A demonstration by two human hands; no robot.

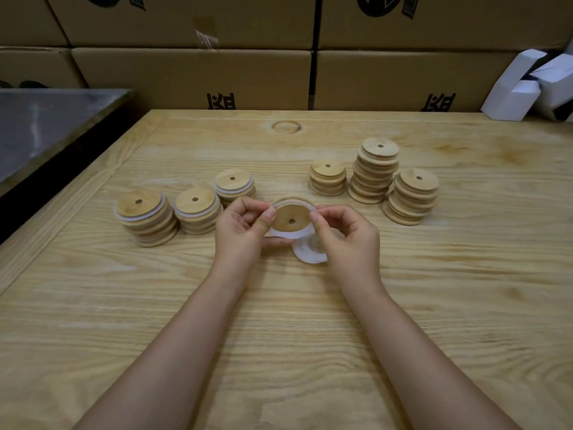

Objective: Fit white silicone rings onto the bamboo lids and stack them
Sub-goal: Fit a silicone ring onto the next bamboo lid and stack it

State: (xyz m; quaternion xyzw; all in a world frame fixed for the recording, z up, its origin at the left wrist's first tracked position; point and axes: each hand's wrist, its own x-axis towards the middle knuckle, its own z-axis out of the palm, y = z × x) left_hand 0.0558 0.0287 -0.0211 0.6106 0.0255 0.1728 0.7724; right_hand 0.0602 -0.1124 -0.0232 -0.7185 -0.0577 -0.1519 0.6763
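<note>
A round bamboo lid (290,217) with a small centre hole is held tilted above the table between my left hand (245,228) and my right hand (347,234). A white silicone ring (283,233) lies around the lid's rim, pinched by both thumbs and forefingers. Loose white rings (310,254) lie on the table just under my right hand. To the left stand three short stacks of lids with white rings showing (145,217), (197,209), (234,186). To the right stand three stacks of bare lids (328,180), (374,170), (412,195).
The wooden table (279,321) carries everything. Cardboard boxes (192,76) wall off the far edge. White cartons (527,85) sit at the back right. A dark metal surface (46,125) lies beyond the table's left edge.
</note>
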